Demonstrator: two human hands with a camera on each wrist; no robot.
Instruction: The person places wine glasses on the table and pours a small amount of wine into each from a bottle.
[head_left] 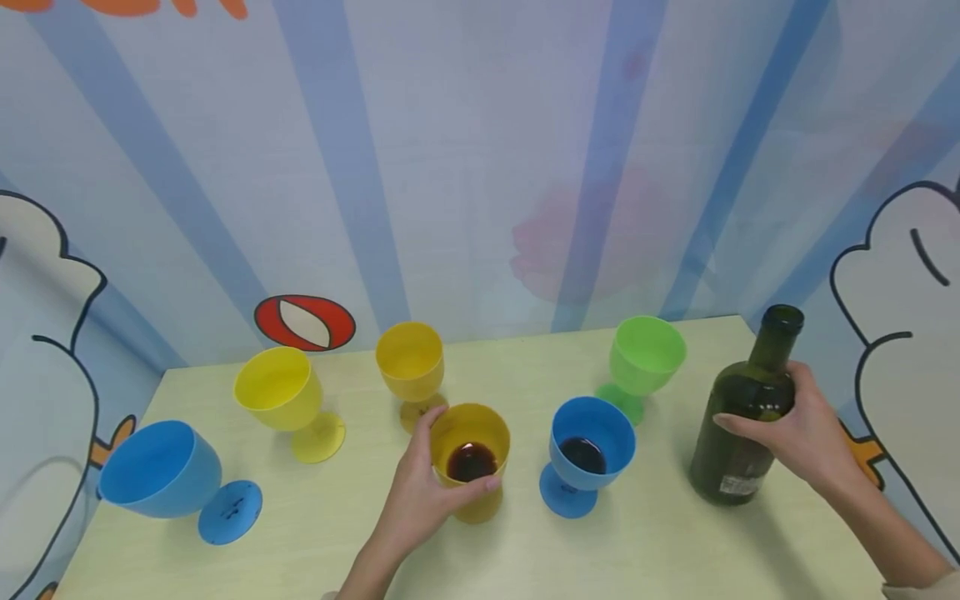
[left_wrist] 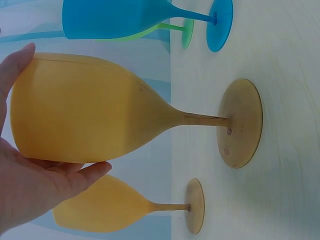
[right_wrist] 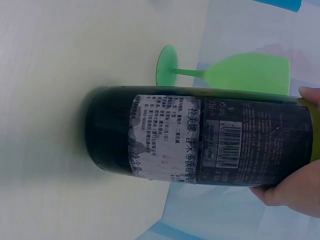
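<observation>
My left hand (head_left: pixel 420 483) grips the bowl of an amber-yellow goblet (head_left: pixel 471 421) with dark liquid inside, thumb on the near side and fingers on the far left. In the left wrist view this goblet's round foot (left_wrist: pixel 241 122) is at the tabletop. On the right, my right hand (head_left: pixel 806 433) holds a dark green wine bottle (head_left: pixel 731 454) around its upper body. The bottle is upright and uncapped, its label (right_wrist: pixel 220 140) facing the right wrist camera. Between the hands stands a blue goblet (head_left: pixel 591 462), also with dark liquid in it.
A green goblet (head_left: pixel 647 358) stands at the back right, a second amber goblet (head_left: pixel 411 362) behind my left hand. Farther left are a yellow goblet (head_left: pixel 281 392) and another blue goblet (head_left: pixel 165 471). A printed cloth backdrop (head_left: pixel 480 167) rises behind the pale table (head_left: pixel 315 533).
</observation>
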